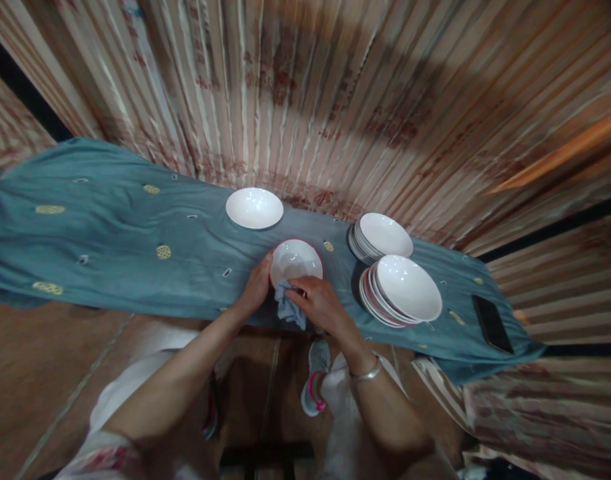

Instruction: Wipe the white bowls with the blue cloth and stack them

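A white bowl with a red rim [298,259] is tilted toward me over the near part of the table. My left hand [258,283] grips its left side, fingers partly hidden behind the bowl. In my right hand [316,300] is a bunched blue-grey cloth [289,308], pressed against the bowl's near rim with a loose end hanging down. Behind them a white dish [254,208] lies on its own. To the right stand two stacks, one of white bowls with dark rims [383,235] and a nearer one of bowls with mixed rims [408,290].
A teal cloth with yellow pineapple prints [120,233] covers the long narrow table. A dark phone [492,323] lies near its right end. Behind hangs a striped curtain [305,100]. Below are my sandalled foot [315,387] and a dark stool edge [267,455].
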Tool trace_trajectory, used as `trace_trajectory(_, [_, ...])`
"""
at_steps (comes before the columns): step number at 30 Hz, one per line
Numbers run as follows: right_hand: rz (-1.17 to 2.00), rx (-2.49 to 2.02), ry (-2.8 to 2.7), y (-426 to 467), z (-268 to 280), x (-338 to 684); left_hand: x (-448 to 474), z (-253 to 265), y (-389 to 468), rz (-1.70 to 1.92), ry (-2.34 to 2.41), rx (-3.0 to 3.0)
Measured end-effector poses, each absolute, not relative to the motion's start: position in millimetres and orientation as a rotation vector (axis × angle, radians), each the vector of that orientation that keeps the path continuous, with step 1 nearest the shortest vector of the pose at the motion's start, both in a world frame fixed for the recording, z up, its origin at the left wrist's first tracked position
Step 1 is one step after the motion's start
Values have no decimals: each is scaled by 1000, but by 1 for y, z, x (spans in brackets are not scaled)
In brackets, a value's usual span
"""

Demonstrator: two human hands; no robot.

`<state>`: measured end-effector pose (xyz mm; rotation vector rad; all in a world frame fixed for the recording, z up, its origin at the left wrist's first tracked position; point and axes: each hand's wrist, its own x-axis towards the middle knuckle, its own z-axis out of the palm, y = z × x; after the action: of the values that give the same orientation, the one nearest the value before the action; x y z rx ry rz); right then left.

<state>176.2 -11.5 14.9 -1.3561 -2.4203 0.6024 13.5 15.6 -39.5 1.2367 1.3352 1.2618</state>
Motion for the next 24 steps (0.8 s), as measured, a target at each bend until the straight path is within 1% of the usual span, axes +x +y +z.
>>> trace_trajectory(7, [594,-1220,-2241,-2,-1,160,14,-43,15,1246,1301,1124])
trace_trajectory(16, [453,-1119,-2087,10,-8,146,14,-47,18,1162,1367,1066])
trace_trajectory(20, [392,-1153,-2023,18,-8,144,14,-45,16,1184,1384,1169])
trace_trajectory(24, [324,-1247,-1966,28,-7,146,15,-43,13,1233,1283,1282])
